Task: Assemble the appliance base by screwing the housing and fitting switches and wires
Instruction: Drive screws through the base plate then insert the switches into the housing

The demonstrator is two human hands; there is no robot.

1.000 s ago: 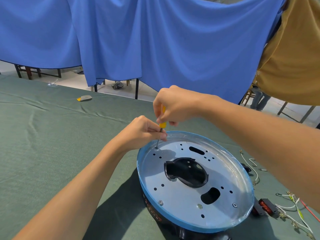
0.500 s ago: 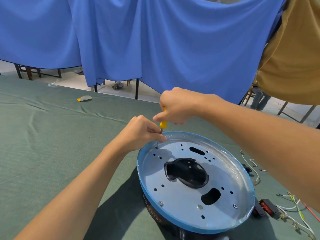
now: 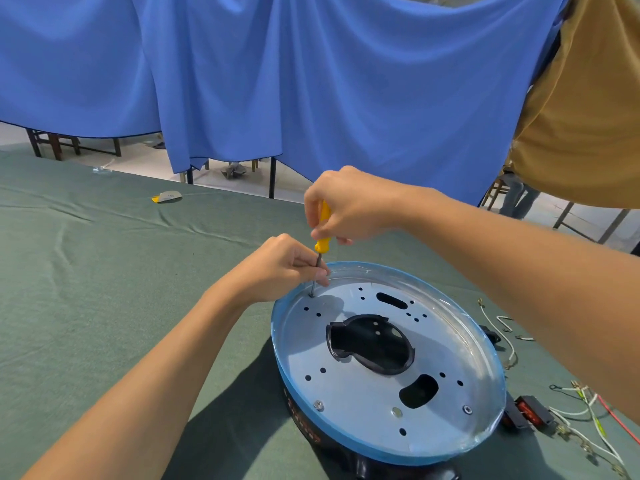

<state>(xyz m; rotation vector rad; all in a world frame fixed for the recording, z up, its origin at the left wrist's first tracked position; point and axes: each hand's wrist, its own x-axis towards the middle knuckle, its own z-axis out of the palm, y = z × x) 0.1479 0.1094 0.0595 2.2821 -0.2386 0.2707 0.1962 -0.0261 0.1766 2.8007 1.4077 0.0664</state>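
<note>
**While the Screwdriver Stands on the Plate**

Where the base [image 3: 302,421] sits on the green cloth [image 3: 104,271], near and right of centre, its metal plate [image 3: 346,386] faces up inside a blue rim. The right hand [image 3: 349,206] grips the yellow handle of the screwdriver [image 3: 322,233] with curled fingers and holds it almost upright. The left hand [image 3: 284,268] pinches the steel shaft just above the tip. The tip rests at a hole on the plate's far left edge. Screws [image 3: 318,406] sit along the near edge. A red switch [image 3: 526,414] and loose wires [image 3: 588,410] lie just right of the base.
</note>
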